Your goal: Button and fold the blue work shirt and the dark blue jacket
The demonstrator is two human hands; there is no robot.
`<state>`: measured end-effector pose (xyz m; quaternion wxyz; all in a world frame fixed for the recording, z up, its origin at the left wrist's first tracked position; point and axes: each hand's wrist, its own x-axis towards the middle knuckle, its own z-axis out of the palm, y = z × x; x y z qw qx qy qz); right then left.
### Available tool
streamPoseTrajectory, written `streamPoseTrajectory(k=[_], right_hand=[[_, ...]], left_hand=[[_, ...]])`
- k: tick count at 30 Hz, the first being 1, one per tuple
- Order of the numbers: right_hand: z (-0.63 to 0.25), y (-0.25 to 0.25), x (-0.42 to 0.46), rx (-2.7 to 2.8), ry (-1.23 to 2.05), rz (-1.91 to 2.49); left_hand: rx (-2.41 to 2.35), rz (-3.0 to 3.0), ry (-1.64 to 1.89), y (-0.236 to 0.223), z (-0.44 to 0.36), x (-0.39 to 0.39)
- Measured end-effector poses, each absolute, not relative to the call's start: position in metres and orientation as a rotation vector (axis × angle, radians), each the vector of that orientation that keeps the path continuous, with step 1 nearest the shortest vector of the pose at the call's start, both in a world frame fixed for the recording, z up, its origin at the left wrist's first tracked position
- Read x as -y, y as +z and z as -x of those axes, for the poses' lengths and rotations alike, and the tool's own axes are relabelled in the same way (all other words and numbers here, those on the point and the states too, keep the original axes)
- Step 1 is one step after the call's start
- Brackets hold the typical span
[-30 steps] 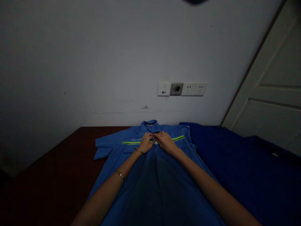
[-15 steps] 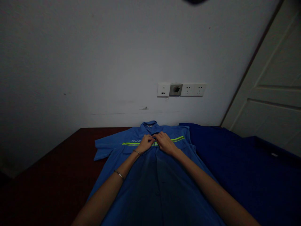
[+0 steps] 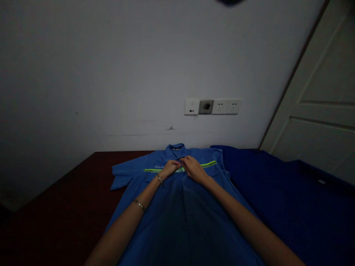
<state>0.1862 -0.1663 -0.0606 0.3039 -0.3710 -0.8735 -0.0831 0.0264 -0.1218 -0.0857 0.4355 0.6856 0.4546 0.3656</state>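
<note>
Both left hand [image 3: 169, 169] and right hand [image 3: 193, 170] pinch the blue shirt [image 3: 181, 207] at its front; darker cloth [image 3: 271, 188] lies right of the shirt.

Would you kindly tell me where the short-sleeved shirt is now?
In the head view, the short-sleeved shirt lies at lower centre, beneath the left hand and right hand, with the dark blue cloth to its right.

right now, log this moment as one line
left hand: on shirt front near stripe | right hand: on shirt front, beside left | shirt: lying front up on table | blue cloth: right of shirt
</note>
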Motion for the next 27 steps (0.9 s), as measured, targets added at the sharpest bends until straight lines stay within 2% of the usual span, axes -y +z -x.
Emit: streamPoseTrajectory(k=[7,15,27], right_hand=[[-0.188,-0.057,0.166,2.324,-0.369,0.990],[-0.185,-0.041,0.171,2.479,-0.651,1.081],[-0.190,-0.045,0.169,2.362,-0.471,1.057]], left_hand=[[-1.058,-1.436,0.994,-0.081,-0.026,0.124],[-1.143,-1.448,1.027,-0.076,-0.032,0.135],[-0.990,-1.754,1.020,-0.082,-0.020,0.122]])
